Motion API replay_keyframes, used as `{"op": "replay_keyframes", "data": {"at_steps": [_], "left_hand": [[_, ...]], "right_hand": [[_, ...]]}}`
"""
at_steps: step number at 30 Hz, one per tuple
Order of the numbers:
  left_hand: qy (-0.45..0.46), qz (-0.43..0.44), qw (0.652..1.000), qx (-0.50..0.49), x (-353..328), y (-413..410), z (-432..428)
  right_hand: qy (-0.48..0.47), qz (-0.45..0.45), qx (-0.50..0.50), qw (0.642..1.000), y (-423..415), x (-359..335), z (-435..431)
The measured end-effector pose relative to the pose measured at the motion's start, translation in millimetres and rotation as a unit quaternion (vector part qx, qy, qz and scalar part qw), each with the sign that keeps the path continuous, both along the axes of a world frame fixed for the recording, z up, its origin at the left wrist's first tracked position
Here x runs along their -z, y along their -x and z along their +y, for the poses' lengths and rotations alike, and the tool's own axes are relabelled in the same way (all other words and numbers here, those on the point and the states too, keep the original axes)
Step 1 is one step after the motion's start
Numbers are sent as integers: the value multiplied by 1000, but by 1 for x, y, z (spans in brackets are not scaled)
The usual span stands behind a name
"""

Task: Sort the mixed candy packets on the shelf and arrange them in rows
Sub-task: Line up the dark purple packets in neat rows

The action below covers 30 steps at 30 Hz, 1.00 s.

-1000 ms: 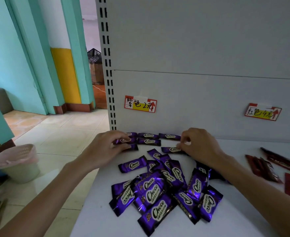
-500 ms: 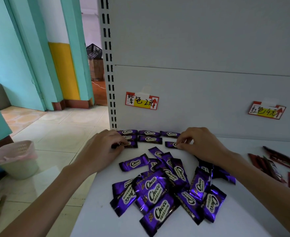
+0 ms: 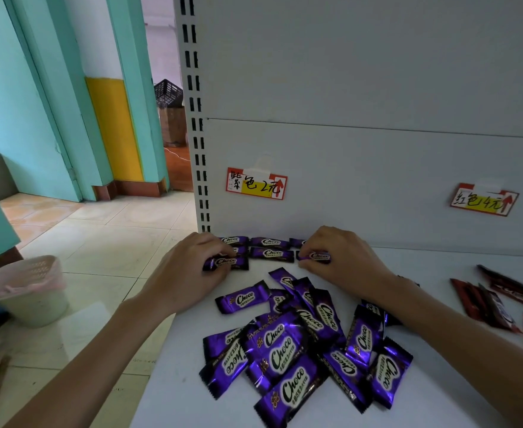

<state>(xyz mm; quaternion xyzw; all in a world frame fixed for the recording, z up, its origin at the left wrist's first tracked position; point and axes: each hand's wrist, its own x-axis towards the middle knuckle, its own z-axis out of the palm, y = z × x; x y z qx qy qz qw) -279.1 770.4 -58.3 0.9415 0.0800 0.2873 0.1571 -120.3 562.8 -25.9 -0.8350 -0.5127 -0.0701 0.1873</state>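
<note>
Purple Choco packets lie in short rows (image 3: 272,254) against the back panel of the white shelf (image 3: 173,393). My left hand (image 3: 189,273) pinches a purple packet (image 3: 229,262) at the left end of the third row. A second purple packet (image 3: 318,256), at the right end of the second row, is pinched by my right hand (image 3: 343,261). A loose pile of purple packets (image 3: 297,344) covers the shelf in front of my hands. Red packets (image 3: 495,301) lie apart at the right.
Two price tags hang on the back panel: one (image 3: 256,183) over the purple rows, one (image 3: 484,199) at the right. The shelf's left edge drops to a tiled floor, where a bin (image 3: 28,288) with a pink liner stands.
My right hand has drawn its packet back into the second row beside the middle packet. My left hand has set its packet lower, starting a third row.
</note>
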Motion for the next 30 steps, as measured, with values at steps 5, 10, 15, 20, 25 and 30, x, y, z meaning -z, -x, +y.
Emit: {"op": "replay_keyframes", "data": {"at_steps": [5,10,15,20,25,30], "left_hand": [[-9,19,1000,19,-3,-9,-1],[-12,44,998,45,-11,-21,-7],[-52,107,989,89,-17,-41,-14],[-109,140,981,78,-16,-47,-19],[-119,133,982,64,-13,-50,-18],[-110,127,983,67,-13,-51,-19]], "right_hand": [[40,-18,-9,999,-3,0,7],[-26,23,9,999,-16,3,3],[-17,63,13,998,-30,7,-1],[-7,68,-4,998,-35,6,-3],[-13,74,-8,997,-38,7,-1],[-18,78,-23,997,-42,7,-1]]}}
